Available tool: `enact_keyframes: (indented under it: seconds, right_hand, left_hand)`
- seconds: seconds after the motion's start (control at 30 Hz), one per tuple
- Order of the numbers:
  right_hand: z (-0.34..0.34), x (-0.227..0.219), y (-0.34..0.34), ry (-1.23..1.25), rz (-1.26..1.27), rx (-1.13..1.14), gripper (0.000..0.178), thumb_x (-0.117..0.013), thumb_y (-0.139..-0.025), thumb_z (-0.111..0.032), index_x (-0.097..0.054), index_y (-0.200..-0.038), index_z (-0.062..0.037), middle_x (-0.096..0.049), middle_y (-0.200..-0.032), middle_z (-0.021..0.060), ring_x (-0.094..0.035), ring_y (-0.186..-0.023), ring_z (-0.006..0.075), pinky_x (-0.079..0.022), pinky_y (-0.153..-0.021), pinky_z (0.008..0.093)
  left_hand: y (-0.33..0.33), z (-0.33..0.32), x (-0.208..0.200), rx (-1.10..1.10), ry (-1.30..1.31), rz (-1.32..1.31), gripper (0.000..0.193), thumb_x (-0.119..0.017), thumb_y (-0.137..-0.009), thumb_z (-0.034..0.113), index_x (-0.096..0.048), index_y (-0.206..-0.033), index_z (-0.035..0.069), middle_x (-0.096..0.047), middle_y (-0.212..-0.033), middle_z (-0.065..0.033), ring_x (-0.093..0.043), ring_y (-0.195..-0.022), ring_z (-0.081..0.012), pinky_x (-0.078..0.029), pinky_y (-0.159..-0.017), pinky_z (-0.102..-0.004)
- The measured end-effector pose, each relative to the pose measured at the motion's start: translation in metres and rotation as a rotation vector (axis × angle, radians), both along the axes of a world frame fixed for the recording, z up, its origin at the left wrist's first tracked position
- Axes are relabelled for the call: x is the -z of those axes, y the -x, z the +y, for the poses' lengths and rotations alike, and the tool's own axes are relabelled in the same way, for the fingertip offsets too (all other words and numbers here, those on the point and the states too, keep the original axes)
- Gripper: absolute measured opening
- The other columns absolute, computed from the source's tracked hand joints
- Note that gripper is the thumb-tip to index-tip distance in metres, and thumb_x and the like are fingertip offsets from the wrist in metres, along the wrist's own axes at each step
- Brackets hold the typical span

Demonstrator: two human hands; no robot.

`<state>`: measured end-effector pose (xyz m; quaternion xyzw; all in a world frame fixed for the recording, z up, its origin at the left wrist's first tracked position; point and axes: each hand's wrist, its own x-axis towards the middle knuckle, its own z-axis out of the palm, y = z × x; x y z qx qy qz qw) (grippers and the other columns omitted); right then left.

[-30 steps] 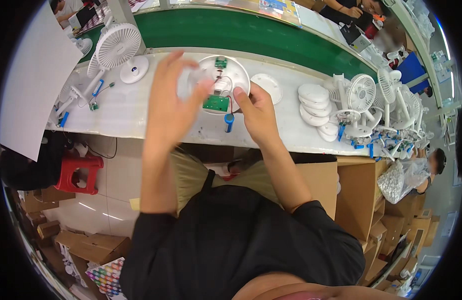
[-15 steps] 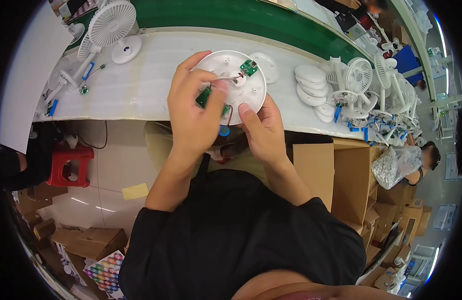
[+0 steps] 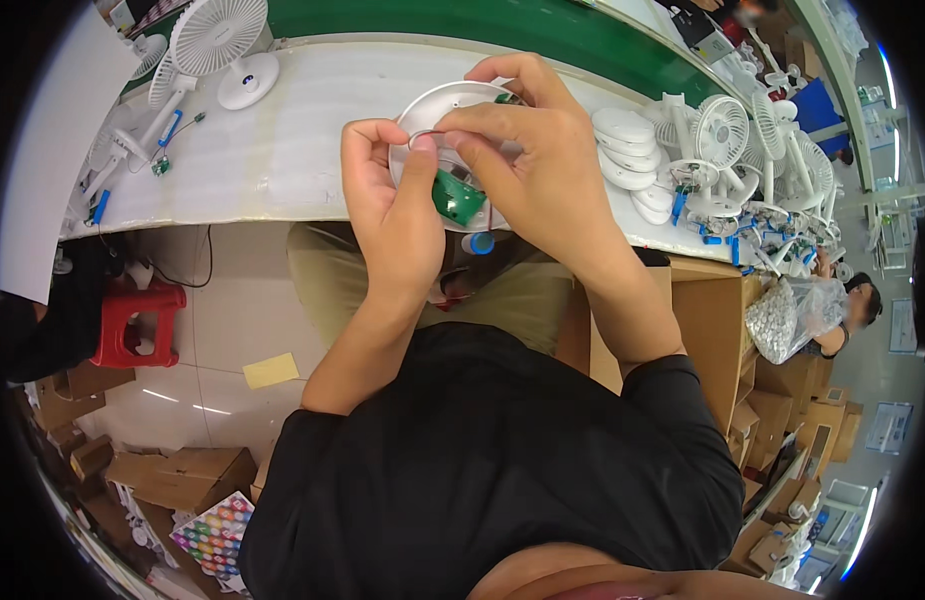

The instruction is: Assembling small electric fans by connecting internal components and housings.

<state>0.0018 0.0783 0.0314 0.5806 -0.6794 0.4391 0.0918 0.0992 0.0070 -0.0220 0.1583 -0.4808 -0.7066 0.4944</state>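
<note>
Above the near edge of the workbench I hold a round white fan base (image 3: 430, 103), its hollow side up. My left hand (image 3: 394, 205) is closed on its left rim, thumb over the inside. My right hand (image 3: 552, 165) reaches over the base from the right, thumb and forefinger pinching a thin wire (image 3: 422, 133) that loops toward my left thumb. A green circuit board (image 3: 456, 200) sits in the lower part of the base, and another small green board (image 3: 505, 98) shows partly behind my right fingers. A blue cylindrical cell (image 3: 477, 243) hangs below the rim.
White round covers (image 3: 624, 150) are stacked on the workbench (image 3: 302, 130) to the right, beside several small fans (image 3: 720, 130) and loose parts. A larger white fan (image 3: 222, 45) stands at the left. Below are a red stool (image 3: 140, 325) and cardboard boxes (image 3: 707, 340).
My left hand has shifted from the wires in the middle to the left rim. My right hand has left the lower right rim and now pinches a wire over the base.
</note>
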Motion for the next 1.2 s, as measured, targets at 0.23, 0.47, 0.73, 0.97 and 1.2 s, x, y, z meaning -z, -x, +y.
enact_keyframes:
  seconds: [0.23, 0.47, 0.73, 0.97, 1.2]
  right_hand:
    - [-0.003, -0.004, -0.006, -0.105, -0.027, 0.147, 0.012, -0.07, -0.073, -0.001, -0.074, -0.083, -0.0046, -0.056, -0.099, 0.0057, -0.052, -0.069, 0.0146, -0.042, -0.057, 0.0237]
    - [0.003, -0.007, 0.019, -0.128, -0.145, 0.035, 0.018, -0.066, -0.074, 0.0, -0.074, -0.088, -0.006, -0.056, -0.095, 0.0044, -0.052, -0.072, 0.0145, -0.043, -0.063, 0.0234]
    - [0.082, 0.007, 0.032, 0.146, -0.535, 0.237, 0.023, -0.059, -0.079, 0.002, -0.062, -0.102, -0.0014, -0.056, -0.112, 0.0113, -0.054, -0.098, 0.02, -0.044, -0.08, 0.0291]
    - [0.088, 0.065, 0.007, 0.222, -0.314, 0.135, 0.023, -0.069, -0.077, 0.002, -0.064, -0.099, -0.0007, -0.06, -0.1, 0.0089, -0.057, -0.083, 0.0157, -0.046, -0.071, 0.0255]
    - [0.106, 0.028, 0.02, -0.043, -0.812, -0.244, 0.024, -0.071, -0.077, 0.005, -0.069, -0.1, 0.0012, -0.064, -0.09, 0.0085, -0.058, -0.07, 0.0116, -0.047, -0.061, 0.0195]
  left_hand:
    - [-0.009, -0.006, 0.002, 0.132, 0.082, -0.076, 0.014, -0.055, -0.09, -0.001, -0.051, -0.102, 0.005, -0.057, -0.093, -0.0049, -0.048, -0.08, -0.0084, -0.04, -0.072, -0.0186]
    - [-0.013, -0.036, -0.019, 0.359, 0.272, -0.243, 0.015, -0.056, -0.086, -0.005, -0.056, -0.1, 0.002, -0.057, -0.088, -0.0058, -0.042, -0.066, -0.006, -0.035, -0.056, -0.0179]
    - [0.012, -0.029, -0.02, 0.306, 0.266, -0.213, 0.017, -0.058, -0.085, -0.007, -0.057, -0.101, 0.001, -0.06, -0.086, -0.0066, -0.039, -0.06, -0.0046, -0.031, -0.048, -0.0161]
    - [0.013, -0.02, -0.014, 0.259, 0.347, -0.268, 0.016, -0.058, -0.086, -0.005, -0.057, -0.101, 0.0, -0.061, -0.086, -0.007, -0.04, -0.059, -0.0046, -0.033, -0.048, -0.0159]
    - [0.005, -0.011, -0.019, 0.27, 0.402, -0.314, 0.015, -0.059, -0.086, -0.005, -0.057, -0.101, 0.0, -0.06, -0.085, -0.0054, -0.042, -0.058, -0.0045, -0.034, -0.048, -0.0159]
